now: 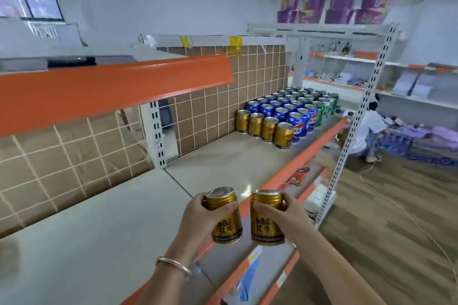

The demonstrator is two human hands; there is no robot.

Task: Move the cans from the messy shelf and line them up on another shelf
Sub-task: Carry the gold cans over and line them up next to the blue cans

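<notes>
Cans: left hand (195,215) grips gold metal can (224,215), right hand (288,213) grips second gold can (267,218).
Next: we stand both upright against gold can row (262,126) on grey metal shelf (223,156), fronts flush.

The rear cans (301,96) are mostly hidden by those in front, and the purple packs (332,2) above are too blurred to read.

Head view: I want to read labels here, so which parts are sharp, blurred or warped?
In the head view, the left can in the left hand and right can in the right hand are sharp, labels readable; the purple packs and orange shelf lip near the edges are smeared; the wide lens slants the shelf upright.
</notes>
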